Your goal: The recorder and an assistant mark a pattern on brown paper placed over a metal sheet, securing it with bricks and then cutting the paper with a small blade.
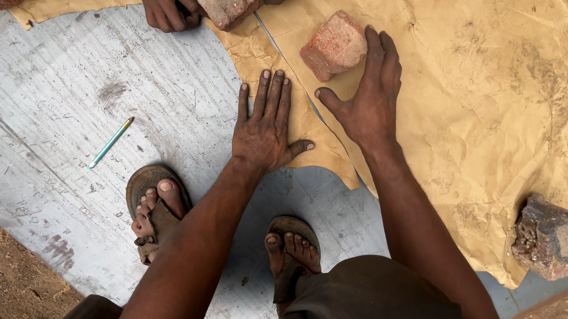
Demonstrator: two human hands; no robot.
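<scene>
**Ravi:** Flat and spread, both of them. Neither hand pinches anything. The left hand [264,127] lies palm down with the fingers close together, thumb out to the side, pressing the brown paper [494,106] where its cut edge meets the grey metal sheet [73,103]. The right hand [368,96] is open too, fingers reaching up alongside the small brick piece [334,44].

**Meera:** Is the right hand touching that brick?

**Ravi:** The fingertips run just beside its right edge, perhaps against it; it is hard to tell. The brick sits above and between the two hands, resting on the paper, not held.

**Meera:** So what might go wrong?

**Ravi:** The paper is creased and only weighted in places. If either palm lifts or slides, the loose flap under the left hand could shift over the metal, or buckle along its wrinkles. A nudge from the right fingers could also push the small brick off its spot, and that edge would lose its weight.

**Meera:** Anything else holding it down?

**Ravi:** A dark stone [547,237] sits on the paper near its lower right edge, well apart from the hands. At the top, another person's hand [166,4] grips a larger brick [227,0] on the paper. If that person moves it, the sheet could drag beneath both palms.

**Meera:** And the pencil?

**Ravi:** A blue-green pencil [110,142] lies on the metal to the left, near the sandalled left foot [155,214], out of reach of either hand as they lie.
</scene>
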